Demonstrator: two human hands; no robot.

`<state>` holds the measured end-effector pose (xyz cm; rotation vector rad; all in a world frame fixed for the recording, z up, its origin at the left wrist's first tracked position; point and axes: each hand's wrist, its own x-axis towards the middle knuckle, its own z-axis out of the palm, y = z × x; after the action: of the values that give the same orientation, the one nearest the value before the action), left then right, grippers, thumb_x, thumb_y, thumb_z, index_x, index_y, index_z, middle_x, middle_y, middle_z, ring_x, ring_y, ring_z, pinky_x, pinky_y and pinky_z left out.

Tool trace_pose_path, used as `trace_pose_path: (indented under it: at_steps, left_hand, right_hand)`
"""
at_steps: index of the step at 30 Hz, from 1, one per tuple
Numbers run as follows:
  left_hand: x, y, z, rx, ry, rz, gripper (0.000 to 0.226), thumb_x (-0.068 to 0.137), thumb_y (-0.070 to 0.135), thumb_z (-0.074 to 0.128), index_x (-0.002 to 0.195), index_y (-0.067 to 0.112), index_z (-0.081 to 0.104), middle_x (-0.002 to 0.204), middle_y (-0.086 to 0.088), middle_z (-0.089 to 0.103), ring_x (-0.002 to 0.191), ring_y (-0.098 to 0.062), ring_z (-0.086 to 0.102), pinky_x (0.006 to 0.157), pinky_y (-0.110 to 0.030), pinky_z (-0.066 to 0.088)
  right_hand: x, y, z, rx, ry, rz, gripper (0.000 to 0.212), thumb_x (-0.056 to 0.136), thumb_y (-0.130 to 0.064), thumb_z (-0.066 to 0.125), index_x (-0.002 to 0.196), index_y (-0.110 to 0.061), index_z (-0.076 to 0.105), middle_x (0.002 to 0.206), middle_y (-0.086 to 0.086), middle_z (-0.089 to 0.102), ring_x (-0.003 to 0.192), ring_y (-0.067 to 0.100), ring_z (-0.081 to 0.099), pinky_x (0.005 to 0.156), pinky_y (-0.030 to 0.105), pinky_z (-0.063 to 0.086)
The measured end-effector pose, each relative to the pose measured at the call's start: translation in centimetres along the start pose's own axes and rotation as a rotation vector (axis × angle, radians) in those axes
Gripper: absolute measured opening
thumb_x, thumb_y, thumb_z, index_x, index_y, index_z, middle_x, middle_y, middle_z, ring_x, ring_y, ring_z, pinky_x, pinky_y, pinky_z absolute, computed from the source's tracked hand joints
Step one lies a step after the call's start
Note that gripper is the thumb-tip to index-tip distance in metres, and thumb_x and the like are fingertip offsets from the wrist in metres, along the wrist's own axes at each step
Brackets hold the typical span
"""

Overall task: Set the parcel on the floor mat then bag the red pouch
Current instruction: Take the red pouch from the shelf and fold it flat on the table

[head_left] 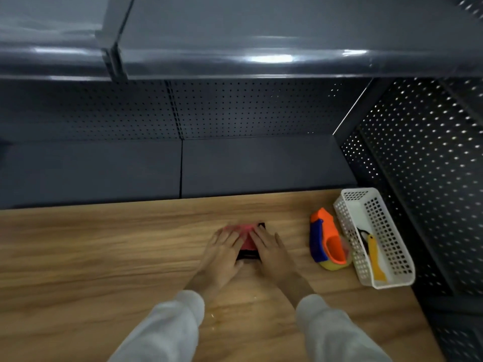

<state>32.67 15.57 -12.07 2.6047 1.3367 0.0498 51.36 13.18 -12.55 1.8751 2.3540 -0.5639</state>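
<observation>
Reaching in from the frame's bottom edge, pale grey sleeves. Left hand and right hand lie flat, fingers straight, both pressing on the red pouch at centre of the wooden tabletop. Right of centre, an orange-blue tape dispenser sits just beside a white basket that holds a yellow scraper. Beyond is dark pegboard, with a grey shelf across the top.

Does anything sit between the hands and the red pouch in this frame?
Nothing visible does. The left hand and right hand both rest flat on the red pouch on the wooden tabletop. The tape dispenser and white basket lie off to the right, apart from it. No bag is in view.
</observation>
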Motion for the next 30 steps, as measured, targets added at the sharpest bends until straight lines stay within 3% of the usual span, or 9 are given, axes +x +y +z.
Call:
trace_pose_path:
  at_steps: [2, 6, 12, 15, 18, 22, 24, 26, 30]
  left_hand:
    - [0.5, -0.1, 0.4, 0.019, -0.069, 0.051, 0.078, 0.087, 0.041, 0.060, 0.154, 0.015, 0.029, 0.161, -0.003, 0.025, 0.150, -0.025, 0.019, 0.122, -0.046, 0.014]
    - [-0.4, 0.3, 1.3, -0.036, -0.206, 0.032, 0.071, 0.099, 0.037, 0.042, 0.158, 0.018, 0.006, 0.166, 0.001, 0.005, 0.152, -0.016, 0.001, 0.123, -0.043, -0.004]
    - [-3.1, 2.7, 1.9, -0.082, -0.223, -0.008, 0.068, 0.099, 0.039, 0.040, 0.157, 0.019, 0.011, 0.166, 0.003, 0.009, 0.152, -0.014, 0.005, 0.123, -0.044, 0.002]
    - [-5.3, 3.9, 2.2, -0.071, -0.222, -0.015, 0.068, 0.099, 0.043, 0.039, 0.157, 0.020, 0.013, 0.165, 0.004, 0.009, 0.152, -0.013, 0.005, 0.123, -0.043, 0.003]
    - [-7.9, 5.1, 2.4, -0.072, -0.251, -0.005, 0.068, 0.095, 0.045, 0.029, 0.157, 0.021, 0.015, 0.165, 0.005, 0.013, 0.151, -0.014, 0.008, 0.123, -0.044, 0.002]
    - [-11.9, 6.5, 3.1, -0.121, -0.306, -0.002, 0.071, 0.081, 0.046, 0.033, 0.147, 0.021, 0.044, 0.153, 0.003, 0.044, 0.142, -0.014, 0.038, 0.121, -0.044, 0.011]
    - [-13.6, 7.3, 3.6, -0.150, -0.333, 0.005, 0.069, 0.077, 0.047, 0.039, 0.139, 0.022, 0.055, 0.145, 0.005, 0.054, 0.135, -0.014, 0.048, 0.112, -0.045, 0.019]
    - [-15.6, 8.2, 4.1, -0.160, -0.341, 0.007, 0.068, 0.077, 0.047, 0.040, 0.139, 0.022, 0.056, 0.145, 0.005, 0.053, 0.135, -0.014, 0.048, 0.109, -0.046, 0.021]
    - [-19.0, 9.4, 5.1, -0.091, -0.372, 0.042, 0.070, 0.080, 0.047, 0.052, 0.144, 0.020, 0.049, 0.151, 0.003, 0.046, 0.139, -0.017, 0.043, 0.112, -0.050, 0.017]
  right_hand:
    - [0.1, -0.2, 0.2, -0.016, -0.063, -0.015, 0.070, 0.099, -0.004, 0.041, 0.159, -0.012, 0.006, 0.168, 0.003, -0.002, 0.155, 0.020, -0.003, 0.124, 0.052, 0.006]
    - [-1.0, -0.1, 1.0, -0.016, -0.052, -0.028, 0.069, 0.100, -0.008, 0.042, 0.159, -0.012, 0.007, 0.167, 0.004, -0.002, 0.155, 0.020, 0.000, 0.125, 0.051, 0.009]
    - [-4.2, 0.2, 2.8, -0.056, 0.029, -0.069, 0.068, 0.073, -0.018, 0.077, 0.138, -0.009, 0.058, 0.145, 0.008, 0.056, 0.131, 0.021, 0.056, 0.098, 0.047, 0.053]
    - [-6.4, -0.6, 4.0, -0.083, -0.006, -0.078, 0.059, 0.079, -0.022, 0.055, 0.136, -0.012, 0.060, 0.143, 0.005, 0.058, 0.130, 0.017, 0.057, 0.094, 0.045, 0.056]
    - [-9.1, -1.6, 5.6, -0.081, -0.014, -0.060, 0.068, 0.071, -0.024, 0.075, 0.137, -0.014, 0.059, 0.143, 0.004, 0.058, 0.130, 0.018, 0.057, 0.101, 0.042, 0.053]
    - [-13.2, -3.3, 7.0, -0.036, -0.027, -0.042, 0.065, 0.077, -0.029, 0.045, 0.140, -0.015, 0.048, 0.147, 0.003, 0.052, 0.135, 0.020, 0.051, 0.112, 0.040, 0.025]
    - [-14.9, -3.8, 7.7, -0.027, -0.045, -0.018, 0.067, 0.077, -0.030, 0.044, 0.142, -0.015, 0.044, 0.150, 0.001, 0.047, 0.148, 0.013, 0.028, 0.115, 0.039, 0.015]
    - [-16.7, -4.6, 8.5, -0.026, -0.039, 0.012, 0.067, 0.078, -0.029, 0.045, 0.143, -0.015, 0.048, 0.151, 0.001, 0.046, 0.153, 0.010, 0.004, 0.116, 0.038, 0.013]
    - [-20.1, -6.5, 9.6, -0.010, -0.014, 0.039, 0.066, 0.079, -0.029, 0.045, 0.143, -0.016, 0.053, 0.151, 0.001, 0.050, 0.153, 0.008, 0.003, 0.117, 0.038, 0.012]
